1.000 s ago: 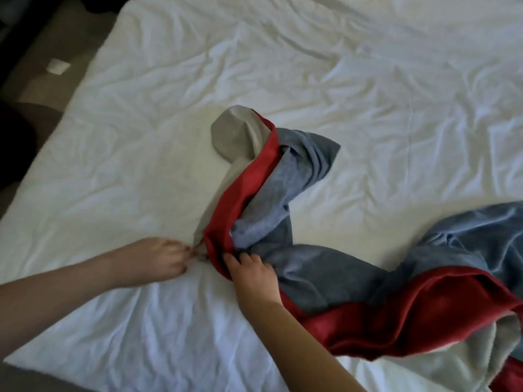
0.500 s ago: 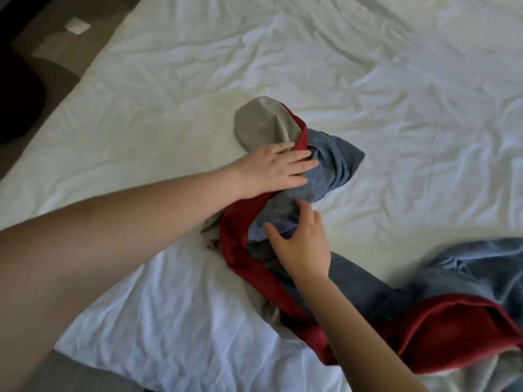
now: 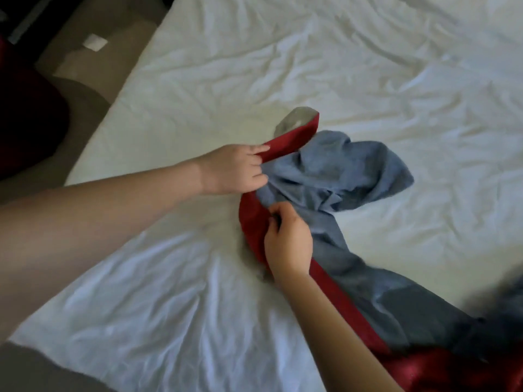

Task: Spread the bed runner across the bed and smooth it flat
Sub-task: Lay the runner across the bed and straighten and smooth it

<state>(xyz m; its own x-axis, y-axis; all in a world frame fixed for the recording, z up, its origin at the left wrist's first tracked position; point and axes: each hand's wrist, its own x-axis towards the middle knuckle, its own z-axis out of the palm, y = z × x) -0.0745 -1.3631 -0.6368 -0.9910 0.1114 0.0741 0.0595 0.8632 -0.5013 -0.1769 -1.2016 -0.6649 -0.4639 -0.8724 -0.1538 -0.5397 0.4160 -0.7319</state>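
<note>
The bed runner (image 3: 353, 176), blue with a red band and grey backing, lies bunched and twisted on the creased white sheet (image 3: 283, 66) of the bed, trailing off to the lower right. The left hand (image 3: 235, 171) grips its red edge, and the right hand (image 3: 288, 241), close below it, pinches the same band.

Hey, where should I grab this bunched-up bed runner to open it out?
Take the bed runner by its red border, coming from the near-left side, where that edge lies exposed along the outside of the twist. The left hand and right hand hold it there; the bunched blue middle offers no straight edge.
</note>
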